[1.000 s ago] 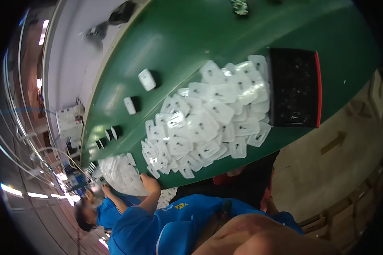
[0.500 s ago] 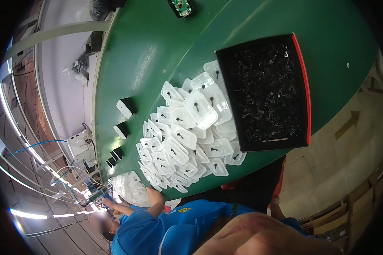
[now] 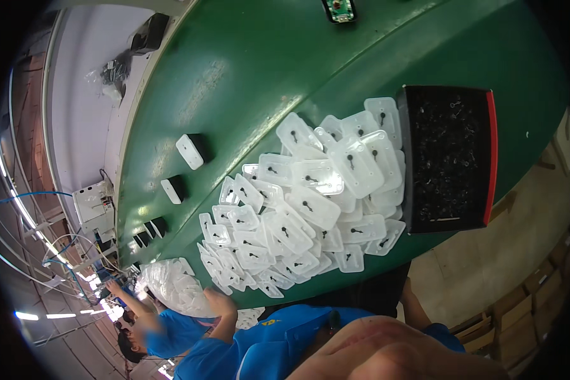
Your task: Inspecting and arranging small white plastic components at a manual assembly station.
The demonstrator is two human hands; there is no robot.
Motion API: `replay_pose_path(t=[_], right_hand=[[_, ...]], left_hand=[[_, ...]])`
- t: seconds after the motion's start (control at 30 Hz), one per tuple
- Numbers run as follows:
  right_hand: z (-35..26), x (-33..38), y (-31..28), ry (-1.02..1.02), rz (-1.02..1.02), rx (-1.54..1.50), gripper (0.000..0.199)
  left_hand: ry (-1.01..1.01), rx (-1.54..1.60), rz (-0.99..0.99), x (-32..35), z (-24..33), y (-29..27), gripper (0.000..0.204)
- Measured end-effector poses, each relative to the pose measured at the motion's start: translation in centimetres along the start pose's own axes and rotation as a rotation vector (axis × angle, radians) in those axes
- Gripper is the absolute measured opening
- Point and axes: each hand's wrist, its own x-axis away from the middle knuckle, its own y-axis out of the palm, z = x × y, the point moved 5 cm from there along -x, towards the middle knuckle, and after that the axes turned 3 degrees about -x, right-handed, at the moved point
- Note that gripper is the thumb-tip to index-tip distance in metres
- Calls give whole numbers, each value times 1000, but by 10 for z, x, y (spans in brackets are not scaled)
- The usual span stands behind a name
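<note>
the person's own hands and fingers do not show in the head view, so how far open they are, or whether they hold anything, cannot be told; only a blue sleeve and a blurred patch of skin fill the lower edge. with no fingers in sight, places can only be given from that lower edge where the arms would come in. just above it lies a heap of clear plastic covers, flat rounded rectangles each with a small dark keyhole-shaped mark, overlapping one another on the green tabletop. touching the heap on its right side stands a black tray with a red rim, filled with small dark parts too fine to make out. further up the tabletop, well apart from the heap, sit two small white blocks with dark sides, and a small circuit board at the top edge. at lower left a co-worker's hand rests against a clear bag of covers.
</note>
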Motion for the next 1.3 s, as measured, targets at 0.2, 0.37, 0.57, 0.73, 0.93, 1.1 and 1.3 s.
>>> replay_pose_path(t=[0.2,0.37,0.57,0.73,0.93,1.1,1.3], right_hand=[[-1,-18,-8,-85,14,43,49],[-18,-45,-21,-221,157,-23,44],[-49,-15,-31,-324,460,28,30],[-157,163,34,-1102,201,195,33],[-194,396,124,-1974,-259,200,32],[-155,459,191,-2230,-555,-224,17],[-158,466,233,-1957,-1061,-272,13]], left_hand=[[-60,60,8,1,-34,15,19],[33,193,181,1,-20,17,18],[-40,205,278,8,-23,12,17],[131,395,325,10,-12,4,16],[116,377,352,16,-11,-3,16],[157,517,484,13,-6,3,14],[124,535,572,21,-10,-5,11]])
